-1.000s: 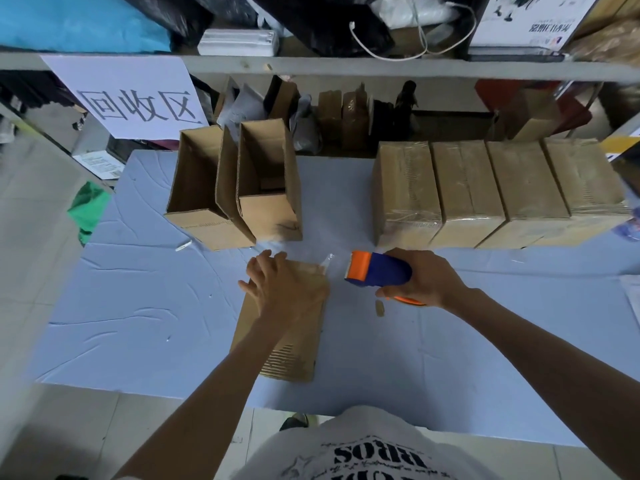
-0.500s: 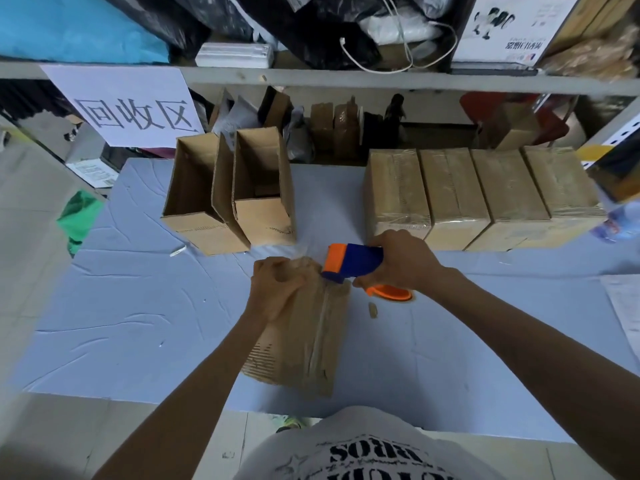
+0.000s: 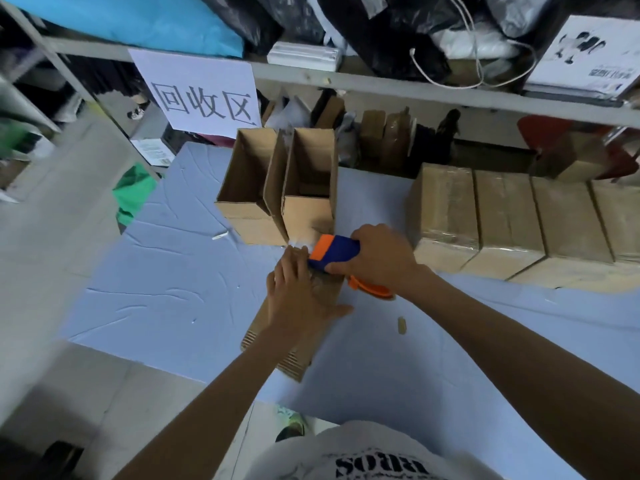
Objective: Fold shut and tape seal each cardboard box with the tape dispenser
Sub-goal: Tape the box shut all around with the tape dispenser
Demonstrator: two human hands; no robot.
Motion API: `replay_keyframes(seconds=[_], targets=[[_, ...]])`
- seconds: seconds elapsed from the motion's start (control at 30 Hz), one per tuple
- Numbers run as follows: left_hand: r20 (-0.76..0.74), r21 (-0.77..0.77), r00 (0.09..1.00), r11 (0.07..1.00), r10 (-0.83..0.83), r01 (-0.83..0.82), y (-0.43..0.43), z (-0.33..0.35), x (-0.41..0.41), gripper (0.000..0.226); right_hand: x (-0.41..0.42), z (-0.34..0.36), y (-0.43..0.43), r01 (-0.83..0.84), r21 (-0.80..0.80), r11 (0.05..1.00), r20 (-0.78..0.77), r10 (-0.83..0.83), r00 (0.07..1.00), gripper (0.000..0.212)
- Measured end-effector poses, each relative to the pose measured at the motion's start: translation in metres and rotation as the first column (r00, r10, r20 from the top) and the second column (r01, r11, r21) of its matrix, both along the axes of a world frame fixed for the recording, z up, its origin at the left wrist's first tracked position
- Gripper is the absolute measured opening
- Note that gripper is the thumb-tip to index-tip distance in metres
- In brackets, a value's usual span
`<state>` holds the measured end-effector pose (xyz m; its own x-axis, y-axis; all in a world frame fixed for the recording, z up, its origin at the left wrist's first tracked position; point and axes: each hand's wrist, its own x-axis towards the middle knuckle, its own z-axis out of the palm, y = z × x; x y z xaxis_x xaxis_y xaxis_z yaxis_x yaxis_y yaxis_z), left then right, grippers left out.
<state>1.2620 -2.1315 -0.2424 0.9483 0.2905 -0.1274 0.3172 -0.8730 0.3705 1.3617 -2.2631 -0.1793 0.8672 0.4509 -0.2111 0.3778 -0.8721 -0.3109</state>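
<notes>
Two open-topped brown cardboard boxes [image 3: 277,192] stand back-left on wrinkled blue cloth [image 3: 166,271]. Just before them, my left hand [image 3: 301,299] presses flat-fingered on the corrugated brown box [image 3: 294,355]. At its far end my right hand [image 3: 381,258] grips the blue-and-orange plastic tape dispenser [image 3: 334,252]. Glossy taped boxes [image 3: 502,216] line the right.

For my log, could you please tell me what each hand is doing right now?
Left hand: open, pressing the cardboard box.
Right hand: gripping the tape dispenser.

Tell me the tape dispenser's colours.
The dispenser is dark blue with an orange front and base, shown in the head view.
</notes>
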Motion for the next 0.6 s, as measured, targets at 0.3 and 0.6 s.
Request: replay_keyframes(seconds=[0.3, 0.6], targets=[[-0.023, 0.000, 0.999, 1.000, 0.025, -0.025, 0.009, -0.008, -0.001, 0.108, -0.003, -0.010, -0.018, 0.046, 0.088, 0.995, -0.116, -0.036, 0.993, 0.063], [-0.021, 0.017, 1.000, 1.000, 0.010, -0.010, 0.008, -0.008, 0.001, 0.110, -0.019, -0.015, -0.080, 0.124, 0.138, 0.983, -0.185, -0.097, 0.978, 0.046]])
